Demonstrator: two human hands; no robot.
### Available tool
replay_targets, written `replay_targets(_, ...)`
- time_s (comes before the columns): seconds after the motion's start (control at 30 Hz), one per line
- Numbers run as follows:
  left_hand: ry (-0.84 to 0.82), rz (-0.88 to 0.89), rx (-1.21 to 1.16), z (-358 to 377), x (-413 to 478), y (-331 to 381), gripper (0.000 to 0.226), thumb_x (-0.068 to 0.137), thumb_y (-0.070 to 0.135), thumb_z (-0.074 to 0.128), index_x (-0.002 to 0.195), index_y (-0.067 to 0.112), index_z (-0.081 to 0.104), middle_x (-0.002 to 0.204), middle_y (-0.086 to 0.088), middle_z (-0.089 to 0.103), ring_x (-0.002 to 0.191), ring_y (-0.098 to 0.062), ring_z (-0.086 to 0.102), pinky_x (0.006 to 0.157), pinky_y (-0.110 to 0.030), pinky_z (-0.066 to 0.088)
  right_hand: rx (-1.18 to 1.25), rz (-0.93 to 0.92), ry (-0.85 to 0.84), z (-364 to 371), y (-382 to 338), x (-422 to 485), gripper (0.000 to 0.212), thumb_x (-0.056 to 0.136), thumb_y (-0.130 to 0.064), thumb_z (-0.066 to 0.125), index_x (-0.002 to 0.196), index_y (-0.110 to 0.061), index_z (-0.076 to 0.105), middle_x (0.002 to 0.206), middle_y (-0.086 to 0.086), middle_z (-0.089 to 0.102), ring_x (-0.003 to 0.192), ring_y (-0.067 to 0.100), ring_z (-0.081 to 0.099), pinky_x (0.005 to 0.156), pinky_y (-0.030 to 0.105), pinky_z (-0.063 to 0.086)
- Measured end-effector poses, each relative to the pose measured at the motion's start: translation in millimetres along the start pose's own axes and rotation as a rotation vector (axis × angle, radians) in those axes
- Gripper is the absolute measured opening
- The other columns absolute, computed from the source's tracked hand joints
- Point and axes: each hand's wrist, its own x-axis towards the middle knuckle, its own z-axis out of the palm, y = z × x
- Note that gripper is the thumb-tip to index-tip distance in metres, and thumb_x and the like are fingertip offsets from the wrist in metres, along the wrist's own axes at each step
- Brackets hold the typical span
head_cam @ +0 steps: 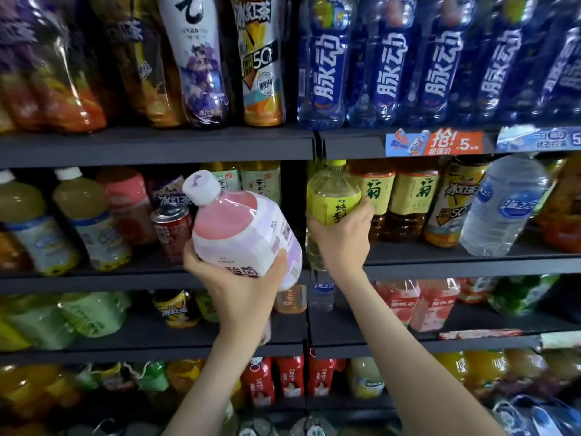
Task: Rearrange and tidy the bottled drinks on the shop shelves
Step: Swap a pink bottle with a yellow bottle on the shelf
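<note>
My left hand (pixel 232 280) grips the base of a pink drink bottle (pixel 242 225) with a white cap, tilted left in front of the second shelf (pixel 125 280). My right hand (pixel 341 239) is wrapped around a clear bottle with a yellow-green label (pixel 331 196), standing upright at the left end of the right-hand shelf section (pixel 471 265). The two bottles are a short gap apart.
Beside the yellow-green bottle stand chrysanthemum tea bottles (pixel 412 196), an iced tea bottle (pixel 452 202) and a large water bottle (pixel 506 202). A red can (pixel 171 228) and juice bottles (pixel 91 215) sit left of the pink bottle. Blue drink bottles (pixel 383 61) fill the shelf above.
</note>
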Motion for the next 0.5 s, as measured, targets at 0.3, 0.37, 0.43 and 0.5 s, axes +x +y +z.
replay_targets(0.3,-0.007,-0.027,-0.016,-6,15,-8,0.112,0.05,0.038,0.08,0.137,0.007,0.016,0.132,0.004,0.028,0.118,0.016,0.035,0.094,-0.002,0.033,-0.355,-0.316,0.078,24,53,-13,0.102,0.061,-0.015,0.089,0.141,-0.006,0.027,0.126,0.03,0.049,0.102,0.044,0.055,0.08,0.048,0.051)
replay_targets(0.37,-0.013,-0.037,-0.015,-6,14,-12,0.11,0.051,0.035,0.082,0.136,0.012,0.016,0.131,0.007,0.029,0.118,0.015,0.036,0.095,-0.004,0.034,-0.333,-0.361,0.074,31,57,-10,0.098,0.063,-0.011,0.087,0.139,-0.012,0.026,0.124,0.035,0.049,0.096,0.047,0.055,0.078,0.05,0.05)
replay_targets(0.43,-0.005,-0.044,-0.017,-6,13,-14,0.106,0.05,0.037,0.081,0.133,0.022,0.016,0.134,0.005,0.029,0.122,0.005,0.038,0.102,-0.014,0.037,-0.323,-0.369,0.056,37,54,-2,0.097,0.067,-0.01,0.084,0.141,-0.015,0.022,0.125,0.038,0.047,0.094,0.049,0.054,0.079,0.051,0.049)
replay_targets(0.5,0.002,-0.053,-0.011,-6,12,-14,0.107,0.05,0.037,0.081,0.133,0.024,0.015,0.137,0.002,0.03,0.125,-0.003,0.039,0.103,-0.02,0.039,-0.353,-0.336,-0.012,41,50,4,0.099,0.072,0.0,0.077,0.147,-0.019,0.014,0.132,0.039,0.041,0.1,0.049,0.05,0.083,0.051,0.048)
